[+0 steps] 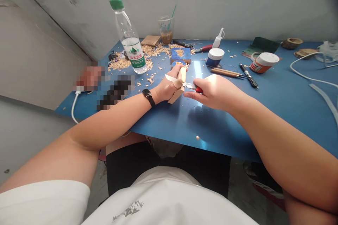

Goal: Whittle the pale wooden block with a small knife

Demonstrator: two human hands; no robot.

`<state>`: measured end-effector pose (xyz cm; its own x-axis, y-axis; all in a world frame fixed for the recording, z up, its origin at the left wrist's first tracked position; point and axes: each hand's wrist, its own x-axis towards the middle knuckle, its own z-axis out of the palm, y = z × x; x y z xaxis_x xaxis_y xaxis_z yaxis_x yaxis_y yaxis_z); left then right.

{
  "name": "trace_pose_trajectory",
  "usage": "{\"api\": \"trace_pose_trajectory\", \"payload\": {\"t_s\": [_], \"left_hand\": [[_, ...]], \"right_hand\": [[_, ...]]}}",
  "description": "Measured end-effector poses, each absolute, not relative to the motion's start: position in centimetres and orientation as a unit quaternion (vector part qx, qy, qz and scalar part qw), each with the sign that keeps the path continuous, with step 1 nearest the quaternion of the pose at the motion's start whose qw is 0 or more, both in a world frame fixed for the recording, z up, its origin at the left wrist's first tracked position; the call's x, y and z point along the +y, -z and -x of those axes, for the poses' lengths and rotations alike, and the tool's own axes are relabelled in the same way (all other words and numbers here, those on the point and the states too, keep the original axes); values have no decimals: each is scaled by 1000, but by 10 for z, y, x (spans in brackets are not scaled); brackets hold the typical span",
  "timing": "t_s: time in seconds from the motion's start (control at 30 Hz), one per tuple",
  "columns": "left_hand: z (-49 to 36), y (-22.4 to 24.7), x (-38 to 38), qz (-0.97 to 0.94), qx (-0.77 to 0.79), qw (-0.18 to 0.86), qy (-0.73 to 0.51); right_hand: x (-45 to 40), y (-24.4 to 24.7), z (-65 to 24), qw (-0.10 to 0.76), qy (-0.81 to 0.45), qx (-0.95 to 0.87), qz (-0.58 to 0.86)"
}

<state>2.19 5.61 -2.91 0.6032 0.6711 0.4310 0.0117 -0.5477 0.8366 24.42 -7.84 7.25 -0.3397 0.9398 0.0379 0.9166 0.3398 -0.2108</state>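
Observation:
My left hand (169, 87), with a black watch on its wrist, is closed around a pale block of wood (176, 95) held above the blue table. Part of the block's upper end looks cut into shape. My right hand (213, 90) grips the red handle of a carving knife (190, 85). Its metal blade lies against the wood, close to my left thumb. A white, pointed flat piece sticks out beside my left hand; I cannot tell what it is. My left fingers partly cover the block.
Wood shavings (155, 51) lie around a water bottle (134, 54) at the left. Behind my hands are a blue block (181, 54), a plastic cup (166, 30) and a glue bottle (218, 38). Rightward lie a blue jar (214, 57), wooden-handled tools (227, 73), a black pen (248, 75) and an orange jar (264, 62).

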Motion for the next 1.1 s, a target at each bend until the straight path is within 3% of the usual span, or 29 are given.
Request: {"api": "trace_pose_trajectory", "payload": {"t_s": [0.2,0.43,1.1], "left_hand": [[-21,23,51,-775,216,456,-381],[-23,19,48,-779,217,459,-368],[-24,24,57,-796,211,415,-388]], "right_hand": [[-79,-52,-245,125,-21,-834,537],[-84,-60,-239,80,-57,-829,551],[-78,-66,-238,90,-56,-832,545]]}}
